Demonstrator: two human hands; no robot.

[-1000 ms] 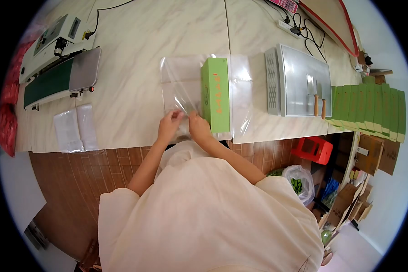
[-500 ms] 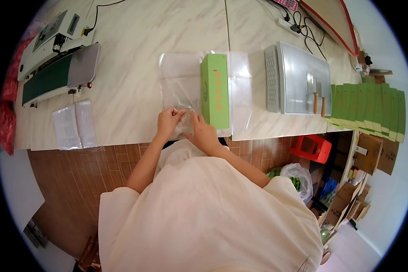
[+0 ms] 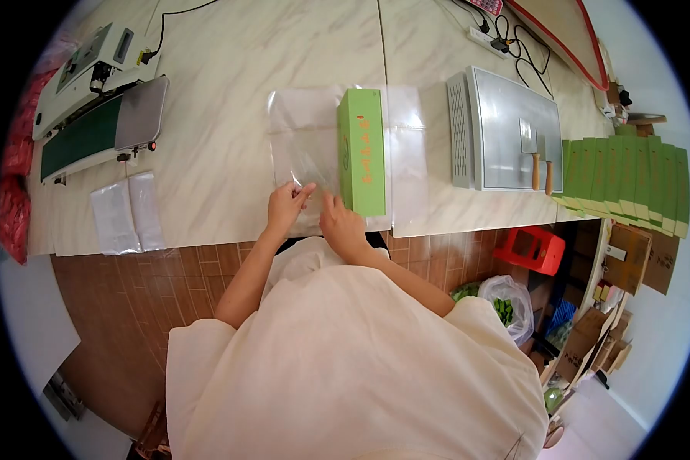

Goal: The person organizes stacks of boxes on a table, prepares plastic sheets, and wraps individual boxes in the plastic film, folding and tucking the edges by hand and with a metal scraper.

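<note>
A green box (image 3: 365, 153) with orange lettering lies lengthwise on clear plastic bags spread on the table. Left of the box, a clear plastic bag (image 3: 303, 142) reaches down between my hands. My left hand (image 3: 285, 207) pinches this bag near its lower edge, thumb against fingertips. Close to the box's near left corner, my right hand (image 3: 343, 228) has its fingers drawn together on the film at the same edge. The film is so transparent that its exact edge between the hands is hard to make out.
At the left stands a machine with a green belt (image 3: 80, 138), near a stack of clear bags (image 3: 127, 213). On the right are a grey metal case (image 3: 514, 126) with wooden handles and a row of green boxes (image 3: 625, 180). A red stool (image 3: 530, 250) stands below.
My right thumb, spread apart before, has closed in towards the fingers. My left hand stays pinched in nearly the same place. The whole view has shifted slightly.
</note>
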